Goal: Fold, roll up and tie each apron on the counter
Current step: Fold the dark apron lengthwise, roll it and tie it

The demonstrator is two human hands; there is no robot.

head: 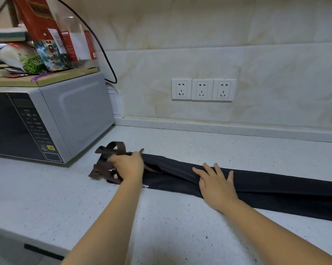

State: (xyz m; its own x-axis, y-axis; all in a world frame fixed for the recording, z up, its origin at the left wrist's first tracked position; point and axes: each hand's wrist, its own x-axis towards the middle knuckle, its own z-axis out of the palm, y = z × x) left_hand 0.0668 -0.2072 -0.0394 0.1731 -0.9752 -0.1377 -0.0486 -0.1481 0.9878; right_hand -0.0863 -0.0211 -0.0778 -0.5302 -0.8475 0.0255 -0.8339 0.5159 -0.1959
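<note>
- A white speckled counter (pixel 180 226) ran along a wall of pale marbled tiles (pixel 276 54).
- Three white sockets (pixel 202 89) sat side by side on the wall.
- A grey microwave (pixel 52 119) stood at the left on the counter.
- Boxes and food packets (pixel 42 46) were piled on top of it.
- A black cable (pixel 105 60) looped down behind.

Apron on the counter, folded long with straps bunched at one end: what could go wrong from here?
1. The brown straps lie tangled under the left hand; they could get rolled inside, leaving nothing to tie with.
2. The right hand pins only one spot of the apron, so the fold may open elsewhere.
</note>
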